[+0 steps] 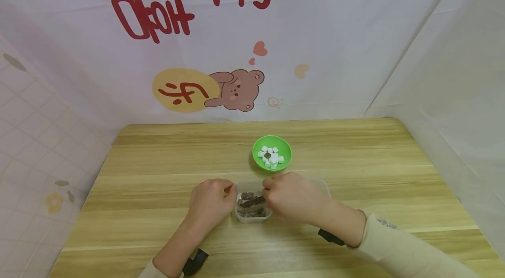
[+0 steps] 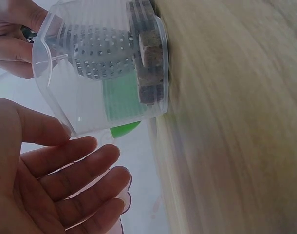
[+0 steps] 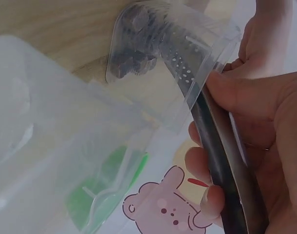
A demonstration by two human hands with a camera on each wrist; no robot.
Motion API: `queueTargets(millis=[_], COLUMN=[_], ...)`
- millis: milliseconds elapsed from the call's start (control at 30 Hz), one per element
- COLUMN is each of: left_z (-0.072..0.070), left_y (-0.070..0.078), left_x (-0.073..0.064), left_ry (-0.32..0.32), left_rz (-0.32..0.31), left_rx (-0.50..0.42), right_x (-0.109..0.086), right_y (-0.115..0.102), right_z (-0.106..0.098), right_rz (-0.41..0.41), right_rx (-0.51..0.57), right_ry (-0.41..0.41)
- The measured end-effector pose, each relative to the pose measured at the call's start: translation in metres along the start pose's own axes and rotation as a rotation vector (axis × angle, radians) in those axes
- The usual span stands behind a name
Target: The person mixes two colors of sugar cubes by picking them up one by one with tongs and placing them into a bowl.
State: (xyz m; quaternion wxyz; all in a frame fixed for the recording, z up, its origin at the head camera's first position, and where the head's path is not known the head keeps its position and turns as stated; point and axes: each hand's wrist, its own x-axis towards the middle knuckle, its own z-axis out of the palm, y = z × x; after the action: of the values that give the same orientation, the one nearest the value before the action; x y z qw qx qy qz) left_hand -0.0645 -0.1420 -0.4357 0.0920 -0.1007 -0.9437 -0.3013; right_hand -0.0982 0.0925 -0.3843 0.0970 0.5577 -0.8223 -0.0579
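My left hand [image 1: 211, 201] is at the left corner of a clear plastic container [image 1: 254, 219], thumb and index finger pinching its rim; the other fingers spread loosely in the left wrist view. Several dark brown cubes [image 2: 151, 48] lie on the container's bottom. In my right hand [image 1: 293, 197] I grip metal tongs [image 3: 214, 141] by their arms, fingers curled round them. Their perforated heads [image 2: 102, 53] reach down inside the container, close to the brown cubes. Behind it stands a green bowl [image 1: 289, 155] of white cubes [image 1: 274, 160], with one brown cube [image 1: 267, 155] on top.
A second translucent container [image 1: 324, 187] stands to the right, partly hidden behind my right hand and forearm. All of it rests on a wood-grain table [image 1: 158, 159]. A white cloth [image 1: 335, 50] with a bear print hangs at the table's back edge, and pale cloths flank both sides.
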Motion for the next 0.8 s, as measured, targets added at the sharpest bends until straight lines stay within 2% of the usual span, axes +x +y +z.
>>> queueTargets(millis=[167, 300, 567, 800], left_z=[0.001, 0.002, 0.004, 0.005], left_y=[0.0, 0.0, -0.001, -0.002], left_x=[-0.001, -0.001, -0.002, -0.002], left_ry=[0.003, -0.006, 0.002, 0.006], left_rz=[0.004, 0.002, 0.01, -0.001], left_rx=[0.003, -0.001, -0.011, -0.002], right_x=[-0.001, -0.006, -0.018, -0.027], right_y=[-0.001, 0.003, 0.017, 0.035], right_z=[0.001, 0.001, -0.004, -0.008], right_rz=[0.001, 0.01, 0.092, 0.134], right_rx=[-0.01, 0.003, 0.151, 0.254], right_ry=[-0.004, 0.033, 0.16, 0.334])
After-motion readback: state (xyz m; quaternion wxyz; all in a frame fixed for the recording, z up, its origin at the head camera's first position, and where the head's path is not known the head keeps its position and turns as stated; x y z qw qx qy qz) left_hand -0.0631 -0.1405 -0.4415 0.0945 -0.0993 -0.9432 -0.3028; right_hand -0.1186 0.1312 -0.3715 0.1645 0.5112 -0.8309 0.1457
